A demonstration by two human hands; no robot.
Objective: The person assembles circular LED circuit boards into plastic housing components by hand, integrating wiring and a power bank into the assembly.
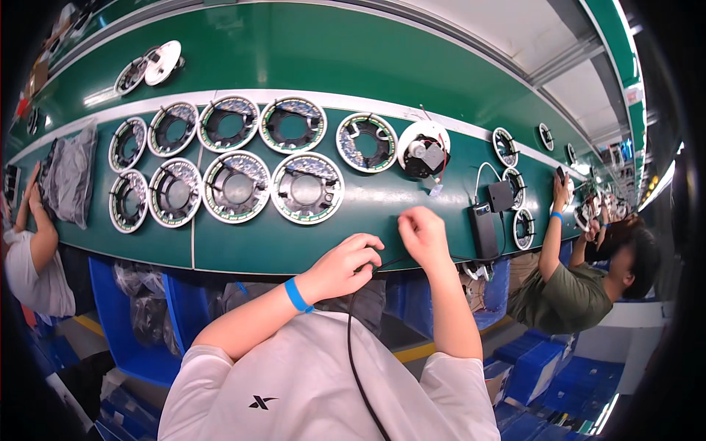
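My left hand [347, 266], with a blue band at its wrist, is over the front edge of the green bench [412, 192]. Its fingers curl inward, and whatever they hold is hidden. A thin black cable [351, 331] runs up the front of my shirt and passes at these fingers; I cannot tell whether they grip it. My right hand [423, 234] is closed, thumb and fingers pressed together just above the bench top. Anything in that pinch is too small to make out. Beyond it lies a white round housing [412, 151] with a black module and thin wires.
Several ring-shaped assemblies with white rims [336, 202] stand in two rows at the left. A single ring [391, 160] lies nearer the middle. On the right are a black box [483, 229] with cables and a co-worker [566, 294]. A grey plastic bag [70, 176] lies far left.
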